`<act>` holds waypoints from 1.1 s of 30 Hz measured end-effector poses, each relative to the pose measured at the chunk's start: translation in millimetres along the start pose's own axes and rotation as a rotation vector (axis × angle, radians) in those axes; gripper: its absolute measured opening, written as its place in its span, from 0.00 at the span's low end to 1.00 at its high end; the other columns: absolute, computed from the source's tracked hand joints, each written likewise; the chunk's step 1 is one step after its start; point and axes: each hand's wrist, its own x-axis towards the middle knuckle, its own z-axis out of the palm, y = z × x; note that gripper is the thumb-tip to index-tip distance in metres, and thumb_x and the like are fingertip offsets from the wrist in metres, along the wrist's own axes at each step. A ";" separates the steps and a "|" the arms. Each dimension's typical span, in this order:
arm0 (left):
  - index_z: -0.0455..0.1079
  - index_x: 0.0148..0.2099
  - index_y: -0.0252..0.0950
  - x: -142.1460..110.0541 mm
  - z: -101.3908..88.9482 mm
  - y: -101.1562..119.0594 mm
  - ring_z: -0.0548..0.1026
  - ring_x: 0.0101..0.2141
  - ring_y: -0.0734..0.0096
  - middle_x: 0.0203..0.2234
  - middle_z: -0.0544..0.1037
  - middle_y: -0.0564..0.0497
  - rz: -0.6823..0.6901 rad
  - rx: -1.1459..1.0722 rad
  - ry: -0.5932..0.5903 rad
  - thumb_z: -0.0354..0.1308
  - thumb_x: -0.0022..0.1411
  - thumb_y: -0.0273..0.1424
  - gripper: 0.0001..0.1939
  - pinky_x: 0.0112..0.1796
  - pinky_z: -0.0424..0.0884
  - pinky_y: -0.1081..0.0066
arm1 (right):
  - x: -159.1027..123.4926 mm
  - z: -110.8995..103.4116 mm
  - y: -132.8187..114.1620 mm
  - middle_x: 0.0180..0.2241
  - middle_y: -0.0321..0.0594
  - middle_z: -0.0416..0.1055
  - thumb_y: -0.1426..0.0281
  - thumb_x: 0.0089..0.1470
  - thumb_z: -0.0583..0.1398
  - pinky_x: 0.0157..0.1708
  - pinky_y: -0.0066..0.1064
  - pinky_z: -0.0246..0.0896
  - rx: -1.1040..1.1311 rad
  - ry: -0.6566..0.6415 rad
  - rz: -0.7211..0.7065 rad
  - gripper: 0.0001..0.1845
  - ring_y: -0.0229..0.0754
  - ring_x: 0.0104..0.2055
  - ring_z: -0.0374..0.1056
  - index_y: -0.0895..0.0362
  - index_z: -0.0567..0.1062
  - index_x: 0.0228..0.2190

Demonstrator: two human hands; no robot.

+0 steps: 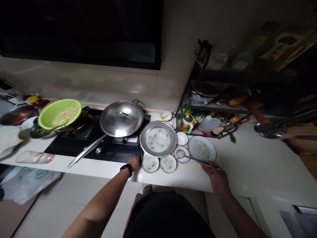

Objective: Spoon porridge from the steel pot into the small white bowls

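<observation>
My left hand (134, 163), with a black band at its wrist, rests at the front right corner of the black hob (110, 155). Its fingers are curled there, and whatever they grip is hidden. My right hand (218, 177) holds a ladle (195, 160) by its handle. The ladle's round head lies in a small bowl (183, 161). To the left of that bowl stand two small bowls of pale liquid with green bits, one bowl (150, 164) and another bowl (168, 164). Behind them a large metal basin (142, 140) contains similar liquid.
A lidded wok (121, 119) sits on the hob, its long handle (85, 152) pointing at me. A ribbed dish (214, 148) of pale liquid and a white bowl (182, 138) stand at right. A green basin (44, 115), a glass (34, 157) and a loaded rack (205, 107) flank the hob.
</observation>
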 end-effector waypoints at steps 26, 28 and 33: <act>0.74 0.47 0.34 4.5 6.9 -5.3 0.78 0.49 0.50 0.48 0.79 0.35 0.020 -0.022 0.032 0.62 0.58 0.41 0.19 0.49 0.71 0.62 | -4.3 133.3 -11.1 0.49 0.48 0.76 0.77 0.62 0.54 0.48 0.39 0.73 -1.245 -0.969 -1.175 0.20 0.48 0.47 0.75 0.54 0.78 0.50; 0.74 0.47 0.33 4.9 7.2 -5.7 0.78 0.49 0.50 0.48 0.79 0.34 0.024 -0.022 0.034 0.62 0.58 0.41 0.20 0.48 0.71 0.62 | -9.0 114.4 -20.6 0.49 0.48 0.76 0.76 0.63 0.53 0.49 0.39 0.74 -1.243 -0.878 -1.196 0.20 0.48 0.48 0.75 0.53 0.78 0.51; 0.74 0.45 0.34 4.9 7.8 -6.8 0.79 0.47 0.50 0.46 0.80 0.35 0.042 -0.017 0.034 0.60 0.59 0.40 0.17 0.46 0.71 0.63 | -21.4 52.1 -47.2 0.46 0.46 0.78 0.71 0.66 0.53 0.49 0.38 0.74 -1.141 -0.655 -1.185 0.18 0.47 0.47 0.76 0.52 0.79 0.50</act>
